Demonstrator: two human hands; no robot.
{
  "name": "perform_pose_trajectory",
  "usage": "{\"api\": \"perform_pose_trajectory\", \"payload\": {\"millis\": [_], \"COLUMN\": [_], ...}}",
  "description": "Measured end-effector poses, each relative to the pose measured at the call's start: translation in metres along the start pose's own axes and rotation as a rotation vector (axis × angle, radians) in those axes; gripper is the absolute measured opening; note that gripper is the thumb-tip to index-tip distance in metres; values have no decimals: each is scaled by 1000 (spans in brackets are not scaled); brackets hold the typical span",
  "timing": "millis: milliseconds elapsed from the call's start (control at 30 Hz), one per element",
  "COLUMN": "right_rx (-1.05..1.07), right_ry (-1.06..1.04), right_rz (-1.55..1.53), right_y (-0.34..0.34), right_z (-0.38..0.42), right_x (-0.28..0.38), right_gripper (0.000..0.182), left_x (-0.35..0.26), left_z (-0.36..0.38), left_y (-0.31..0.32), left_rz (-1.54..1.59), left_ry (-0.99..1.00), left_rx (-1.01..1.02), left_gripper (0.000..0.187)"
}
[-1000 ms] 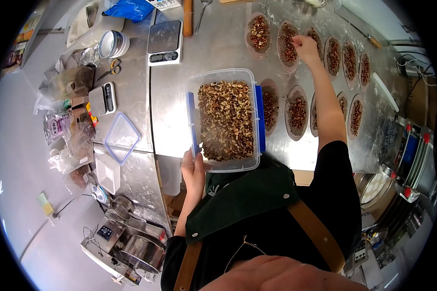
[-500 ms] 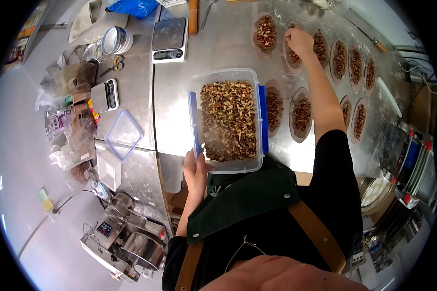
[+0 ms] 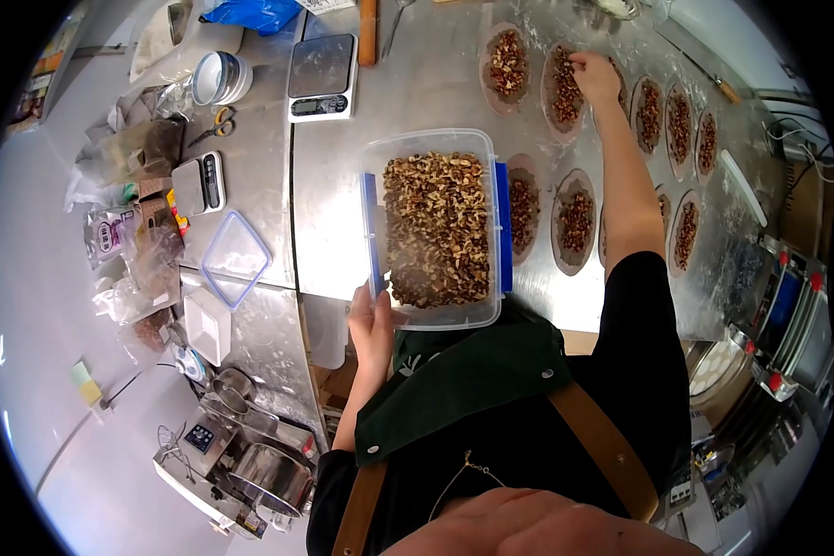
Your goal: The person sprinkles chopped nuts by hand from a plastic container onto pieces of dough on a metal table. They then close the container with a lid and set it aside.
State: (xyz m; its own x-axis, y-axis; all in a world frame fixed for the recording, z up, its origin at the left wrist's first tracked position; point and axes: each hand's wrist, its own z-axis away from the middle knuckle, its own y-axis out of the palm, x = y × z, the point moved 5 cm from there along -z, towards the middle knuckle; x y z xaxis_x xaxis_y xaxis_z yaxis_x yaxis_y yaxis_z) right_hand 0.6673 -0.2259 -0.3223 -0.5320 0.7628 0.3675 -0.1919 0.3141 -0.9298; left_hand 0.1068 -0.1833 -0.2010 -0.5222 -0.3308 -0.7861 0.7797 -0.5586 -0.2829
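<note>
One big clear tub (image 3: pixel 426 139) sits at the near edge of the table (image 3: pixel 417 88), full of chopped nuts (image 3: pixel 435 222). Its long side runs from near to far, almost straight. The left hand (image 3: pixel 371 329) is closed on the tub's near left corner, thumb and fingers pinching it.

The right hand (image 3: pixel 599 80) is over the far row, at the second flat oval (image 3: pixel 565 135) from the left. Its fingertips are bunched close together; I cannot tell if a nut is between them.

I can see eleven ovals with nuts on top, six far and five near, some partly hidden by the hand or arm. They point near to far too, some a bit tipped. Left of them are two scales (image 3: pixel 322 67), one rolling pin (image 3: pixel 368 32) and one pair of scissors (image 3: pixel 221 122).
</note>
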Motion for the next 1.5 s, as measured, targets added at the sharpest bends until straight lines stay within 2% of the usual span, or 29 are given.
{"api": "perform_pose_trajectory", "payload": {"millis": [133, 233, 333, 533, 633, 833, 900, 933, 1000, 1067, 1100, 1133, 1200, 1267, 1367, 1467, 1500], "right_rx": [-95, 21, 113, 223, 192, 77, -40, -99, -3, -42, 113, 327, 496, 322, 82, 271, 351], "right_ry": [-25, -187, -212, -109, -175, -215, -230, -239, -253, -452, -533, -798, -1034, -1038, -1014, -1056, -1010], "right_rz": [-115, 82, 310, 347, 387, 250, 162, 116, -295, -587, -520, -365, -196, 108, 302, 180, 147], "right_y": [-34, -26, -10, 3, 2, -13, -14, -25, -61, -103, -105, -107, -90, -63, -28, -31, -31], "right_z": [11, -2, -11, -21, -16, -4, -2, 3, 35, 105, 138, 174, 227, 246, 254, 262, 263], "right_x": [23, 29, 32, 29, 24, 8, 7, 22, 73, 147, 174, 205, 235, 242, 247, 253, 250], "right_gripper": [25, 30, 39, 45, 44, 35, 31, 29, 21, 11, 7, 4, 11, 15, 16, 21, 22], "left_x": [-3, -6, -17, -9, -2, -5, -8, -9, -8, 1, -1, -5, -14, -24, -27, -22, -20], "left_z": [-4, -5, -3, 3, 1, -3, -4, -4, -7, -12, -12, -12, -14, -12, -5, -3, -1], "left_y": [4, 6, 8, 13, 13, 13, 14, 14, 14, 15, 17, 20, 26, 29, 30, 29, 29], "left_rz": [-15, -30, -50, -8, -17, -29, -17, -15, -30, -68, -67, -68, -82, -108, -122, -127, -133], "left_ry": [11, 44, 18, -21, -14, 4, -2, -7, 5, 31, 58, 87, 133, 161, 155, 178, 175], "left_rx": [15, 25, 32, 3, 1, 21, 21, 19, 18, 25, 19, 14, 14, 17, 42, 23, 29], "left_gripper": [29, 30, 30, 30, 30, 30, 30, 30, 30, 30, 28, 27, 27, 31, 32, 33, 32]}}
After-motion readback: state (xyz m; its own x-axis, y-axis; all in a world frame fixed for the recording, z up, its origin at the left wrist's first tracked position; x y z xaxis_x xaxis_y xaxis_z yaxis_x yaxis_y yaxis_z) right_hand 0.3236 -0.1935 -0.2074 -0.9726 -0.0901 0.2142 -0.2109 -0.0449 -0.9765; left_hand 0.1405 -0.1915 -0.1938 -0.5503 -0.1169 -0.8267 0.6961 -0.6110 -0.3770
